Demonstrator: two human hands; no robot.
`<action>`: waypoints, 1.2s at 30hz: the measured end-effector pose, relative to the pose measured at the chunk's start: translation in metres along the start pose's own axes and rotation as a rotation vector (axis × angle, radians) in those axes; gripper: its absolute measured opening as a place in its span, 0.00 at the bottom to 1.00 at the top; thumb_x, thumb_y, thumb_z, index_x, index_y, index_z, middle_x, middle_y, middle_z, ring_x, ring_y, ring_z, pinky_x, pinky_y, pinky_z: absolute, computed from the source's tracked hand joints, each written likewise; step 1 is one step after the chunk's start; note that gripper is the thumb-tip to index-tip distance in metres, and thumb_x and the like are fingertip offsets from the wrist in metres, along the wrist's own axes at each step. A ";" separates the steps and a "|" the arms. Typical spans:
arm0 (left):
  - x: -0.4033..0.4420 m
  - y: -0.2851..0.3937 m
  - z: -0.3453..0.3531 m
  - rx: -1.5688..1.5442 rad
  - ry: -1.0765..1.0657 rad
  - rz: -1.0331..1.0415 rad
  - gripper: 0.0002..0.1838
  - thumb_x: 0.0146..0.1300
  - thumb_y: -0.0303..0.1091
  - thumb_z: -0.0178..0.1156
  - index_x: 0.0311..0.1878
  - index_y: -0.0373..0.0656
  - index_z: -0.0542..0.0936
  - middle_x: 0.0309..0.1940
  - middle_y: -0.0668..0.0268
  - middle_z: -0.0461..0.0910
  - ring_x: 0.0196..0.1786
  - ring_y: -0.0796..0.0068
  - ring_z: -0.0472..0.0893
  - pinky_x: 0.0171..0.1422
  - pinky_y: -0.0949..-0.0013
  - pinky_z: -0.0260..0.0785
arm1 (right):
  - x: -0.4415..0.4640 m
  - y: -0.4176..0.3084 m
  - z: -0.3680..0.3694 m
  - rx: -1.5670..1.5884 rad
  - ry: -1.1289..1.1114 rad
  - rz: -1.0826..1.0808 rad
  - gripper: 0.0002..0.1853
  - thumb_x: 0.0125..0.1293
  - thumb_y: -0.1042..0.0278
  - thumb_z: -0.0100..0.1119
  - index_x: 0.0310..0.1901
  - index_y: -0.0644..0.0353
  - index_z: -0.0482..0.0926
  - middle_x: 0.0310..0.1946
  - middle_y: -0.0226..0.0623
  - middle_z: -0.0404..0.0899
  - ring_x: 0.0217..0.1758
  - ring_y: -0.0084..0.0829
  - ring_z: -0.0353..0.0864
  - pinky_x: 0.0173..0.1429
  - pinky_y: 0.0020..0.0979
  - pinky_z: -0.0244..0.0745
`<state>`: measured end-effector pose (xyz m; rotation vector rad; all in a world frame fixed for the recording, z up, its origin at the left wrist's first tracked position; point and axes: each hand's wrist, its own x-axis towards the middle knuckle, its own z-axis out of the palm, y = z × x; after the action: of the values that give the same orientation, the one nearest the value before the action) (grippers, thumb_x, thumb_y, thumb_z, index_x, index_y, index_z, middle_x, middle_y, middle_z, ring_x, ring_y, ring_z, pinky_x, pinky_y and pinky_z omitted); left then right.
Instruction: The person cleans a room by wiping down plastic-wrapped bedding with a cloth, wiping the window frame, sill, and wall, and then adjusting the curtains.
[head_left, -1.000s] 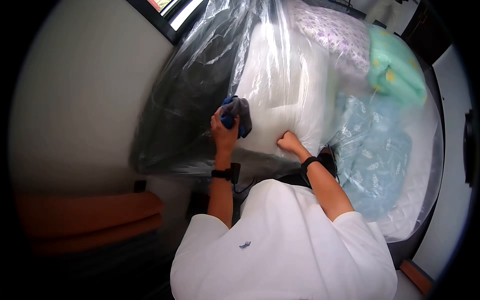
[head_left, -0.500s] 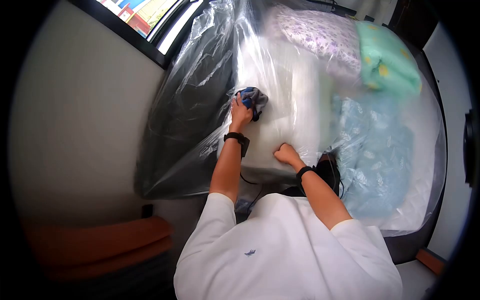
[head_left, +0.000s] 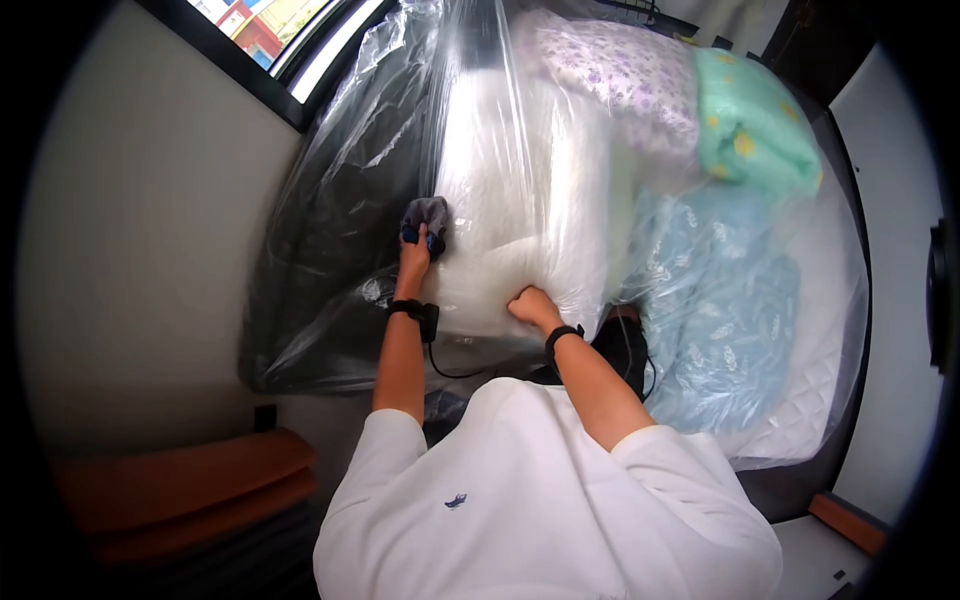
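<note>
In the head view, my left hand (head_left: 415, 262) is closed around a bunched grey and blue cloth (head_left: 429, 213). It presses the cloth on a clear plastic sheet (head_left: 330, 240), at the left edge of a thick white padded bundle (head_left: 515, 190). The sheet drapes over this bundle and a dark surface beside it. Lower down, my right hand (head_left: 537, 308) is closed in a fist at the bundle's near edge, seemingly gripping the plastic; its fingertips are hidden. Both wrists wear black bands.
Under plastic to the right lie a purple-flowered bundle (head_left: 620, 85), a green one with yellow spots (head_left: 755, 130) and light-blue patterned bedding (head_left: 730, 320) on a white quilted pad (head_left: 815, 370). A window (head_left: 275, 35) is at upper left, an orange cushioned seat (head_left: 190, 480) at lower left.
My left hand has swept the cloth left and slightly down, off the white bundle's top to its left edge. My right hand stays closed at the near edge while the view shifts slightly.
</note>
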<state>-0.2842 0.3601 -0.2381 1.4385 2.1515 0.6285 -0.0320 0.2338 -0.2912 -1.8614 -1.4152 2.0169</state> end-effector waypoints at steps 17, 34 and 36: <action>-0.066 0.037 -0.061 0.189 0.296 -0.012 0.28 0.61 0.47 0.70 0.50 0.29 0.81 0.46 0.43 0.81 0.53 0.47 0.82 0.57 0.55 0.71 | -0.009 -0.003 -0.023 -0.067 0.131 -0.051 0.25 0.55 0.57 0.57 0.51 0.65 0.85 0.54 0.56 0.82 0.59 0.53 0.81 0.65 0.44 0.75; 0.043 0.077 0.046 0.342 -0.326 0.168 0.55 0.54 0.64 0.68 0.78 0.43 0.60 0.73 0.45 0.65 0.77 0.51 0.64 0.78 0.54 0.58 | -0.039 0.011 0.026 -0.043 0.049 -0.009 0.24 0.54 0.58 0.59 0.49 0.66 0.85 0.53 0.56 0.83 0.57 0.55 0.82 0.62 0.47 0.76; 0.047 0.042 0.036 0.134 -0.307 -0.025 0.49 0.56 0.63 0.68 0.73 0.38 0.68 0.65 0.47 0.76 0.68 0.52 0.75 0.71 0.62 0.66 | -0.032 0.016 0.036 -0.048 0.041 0.003 0.24 0.55 0.57 0.58 0.50 0.64 0.85 0.53 0.55 0.83 0.58 0.52 0.82 0.63 0.44 0.76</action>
<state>-0.2483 0.4222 -0.2467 1.4664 1.9950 0.2371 -0.0439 0.1854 -0.2822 -1.9129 -1.4640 1.9516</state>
